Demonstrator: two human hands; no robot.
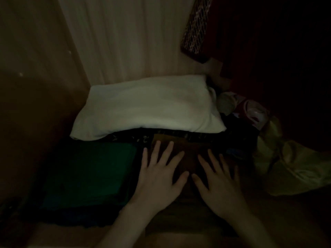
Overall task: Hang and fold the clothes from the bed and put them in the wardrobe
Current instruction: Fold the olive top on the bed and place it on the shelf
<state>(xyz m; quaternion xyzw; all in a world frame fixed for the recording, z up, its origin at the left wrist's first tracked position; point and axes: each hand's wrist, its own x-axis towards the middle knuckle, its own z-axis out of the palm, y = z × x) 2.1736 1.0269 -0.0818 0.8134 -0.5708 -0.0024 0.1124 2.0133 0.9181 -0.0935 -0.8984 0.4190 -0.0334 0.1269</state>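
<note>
The view is dim, inside a wardrobe compartment. A folded brown garment (192, 149) lies on the shelf, and both hands rest flat on top of it. My left hand (159, 178) presses its left part with fingers spread. My right hand (218, 183) lies beside it, fingers spread too, on the right part. A folded green garment (89, 174) lies to the left of the brown one, touching it. Behind both sits a folded white cloth (148, 108) on a dark patterned piece (129, 137).
The wooden side wall (35, 86) closes the left, and the pale back panel (125, 42) stands behind. A red patterned garment (195, 27) hangs at the upper right. Crumpled yellow-green cloth (286, 169) and a red-and-white item (250, 113) fill the right side.
</note>
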